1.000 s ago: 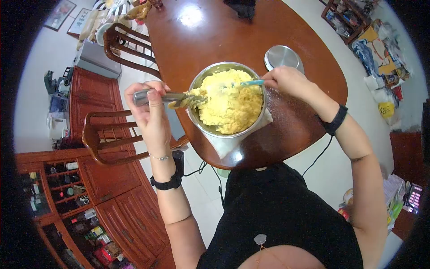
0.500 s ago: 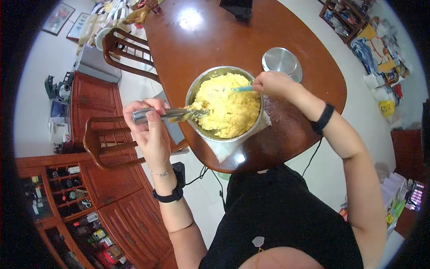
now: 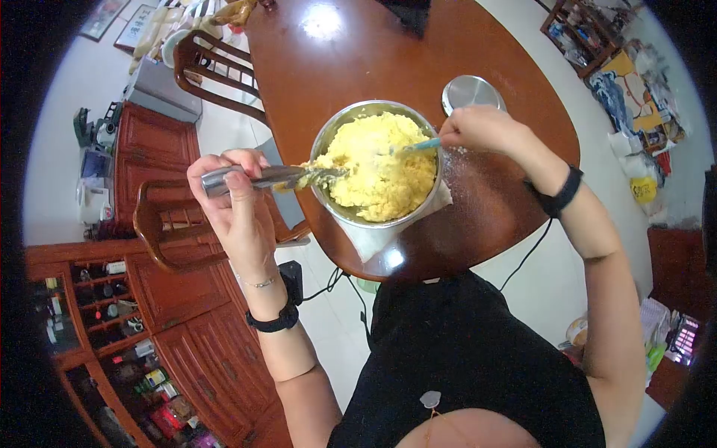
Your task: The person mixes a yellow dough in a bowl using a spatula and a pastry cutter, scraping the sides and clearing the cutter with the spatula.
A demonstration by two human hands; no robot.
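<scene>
A metal bowl (image 3: 324, 136) full of crumbly yellow mash (image 3: 381, 183) sits near the table's front edge, on a white cloth (image 3: 375, 237). My left hand (image 3: 243, 201) is closed round the thick silver handle of a metal utensil (image 3: 278, 176). Its mash-smeared far end reaches over the bowl's left rim into the yellow heap, so the head is partly hidden. From the right, my right hand (image 3: 478, 127) grips a slim blue-handled tool (image 3: 423, 145), whose tip is in or against the mash and points at the silver utensil.
A round steel-topped kitchen scale (image 3: 472, 92) stands just beyond my right hand. White powder is scattered on the brown table (image 3: 500, 187) right of the bowl. Wooden chairs (image 3: 160, 224) line the left side, and a black cable (image 3: 532, 250) hangs off the front edge.
My left hand and the silver utensil have moved slightly left. My right hand has shifted a little right and turned, and the blue tool now slants more. The whole view has shifted slightly.
</scene>
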